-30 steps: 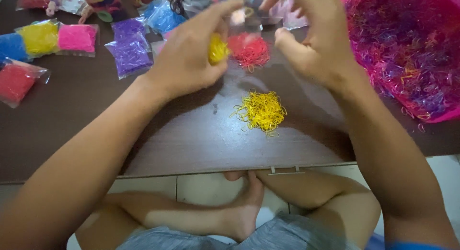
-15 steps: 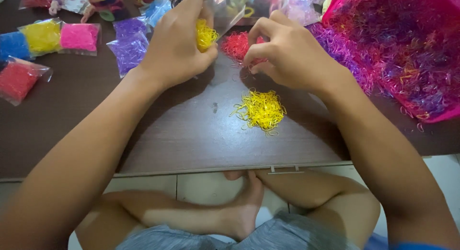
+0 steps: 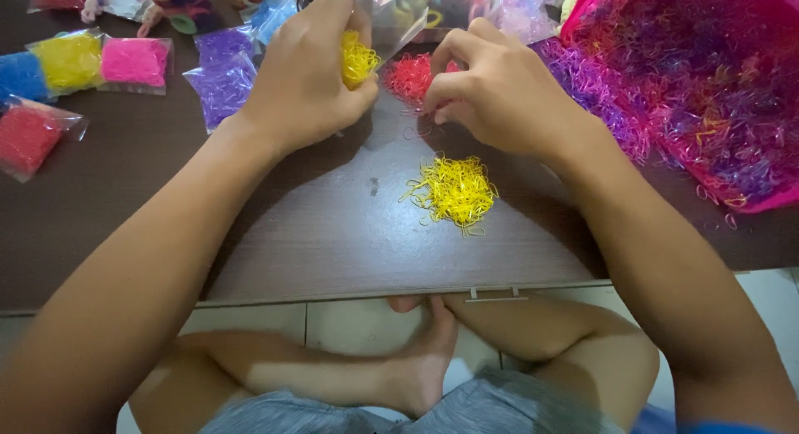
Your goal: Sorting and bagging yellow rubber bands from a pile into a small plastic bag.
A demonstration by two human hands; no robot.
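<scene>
meanwhile, little change is noted against the picture half a second back: the right hand (image 3: 499, 97) is held at the red pile of bands (image 3: 412, 74), where a second back it was lifted above it with fingers spread. now its fingers are curled together, tips down at the pile's edge; whether any red bands are pinched cannot be told. the left hand (image 3: 308, 76) is kept clamped on a wad of yellow bands (image 3: 358, 59) and on the mouth of a clear small bag (image 3: 398, 22), as before. it is judged that red bands are being gathered while yellow ones are bagged.

a loose yellow pile (image 3: 454, 191) is left untouched on the dark wood desk (image 3: 316, 234). filled bags, purple (image 3: 220, 89), pink (image 3: 133, 62), yellow (image 3: 68, 61) and red (image 3: 29, 138), are laid at the left. a pink basket of mixed bands (image 3: 707, 93) is set at the right. pale floor tiles (image 3: 349, 326) and crossed legs are seen below the desk edge.
</scene>
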